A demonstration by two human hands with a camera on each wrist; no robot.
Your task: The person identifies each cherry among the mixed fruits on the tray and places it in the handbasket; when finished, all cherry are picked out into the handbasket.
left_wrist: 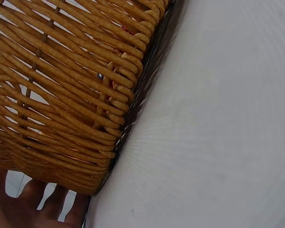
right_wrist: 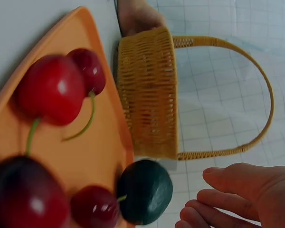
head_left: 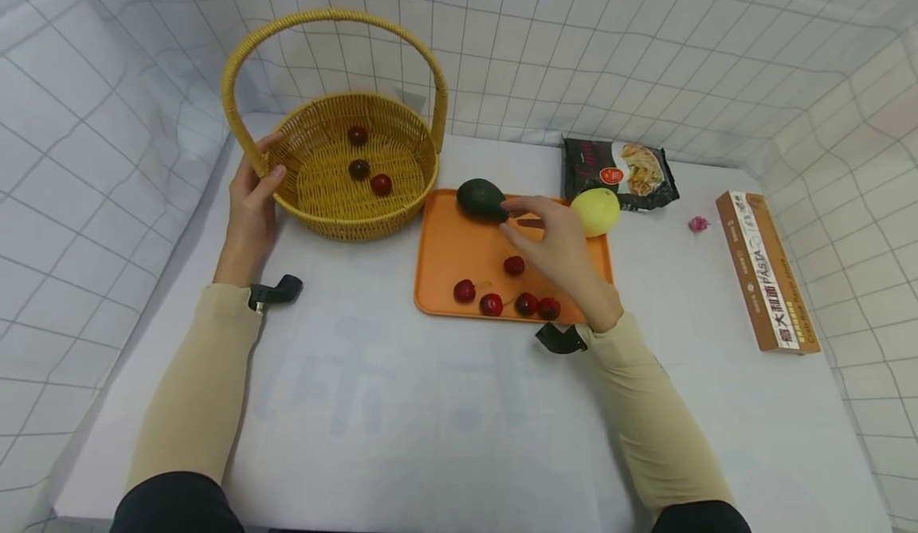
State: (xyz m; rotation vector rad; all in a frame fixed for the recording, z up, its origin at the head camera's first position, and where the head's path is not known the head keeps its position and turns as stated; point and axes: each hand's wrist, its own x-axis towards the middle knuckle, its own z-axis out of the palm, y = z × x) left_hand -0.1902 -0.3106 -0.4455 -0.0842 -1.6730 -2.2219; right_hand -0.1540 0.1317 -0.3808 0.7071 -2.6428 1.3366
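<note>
My left hand [head_left: 251, 206] grips the left side of a yellow wicker basket [head_left: 351, 229], thumb over the rim and fingers along the outside wall. Three dark red cherries [head_left: 381, 185] lie inside it. To the right, several cherries [head_left: 491, 304] lie on an orange tray [head_left: 441, 258], some with green stems. A dark green avocado [head_left: 479, 200] sits at the tray's back left. My right hand [head_left: 555, 242] hovers over the tray with loosely bent fingers, holding nothing; its fingertips are right beside the avocado in the head view. A yellow-green round fruit [head_left: 595, 212] sits at the back right corner.
Behind the tray lies a black food packet [head_left: 620, 173]. A long brown pasta box [head_left: 767, 272] lies at the far right, with a small pink object [head_left: 698, 224] to its left. White gridded cloth [head_left: 545, 55] walls the table's back and sides. The basket's tall handle [head_left: 333, 15] arches up.
</note>
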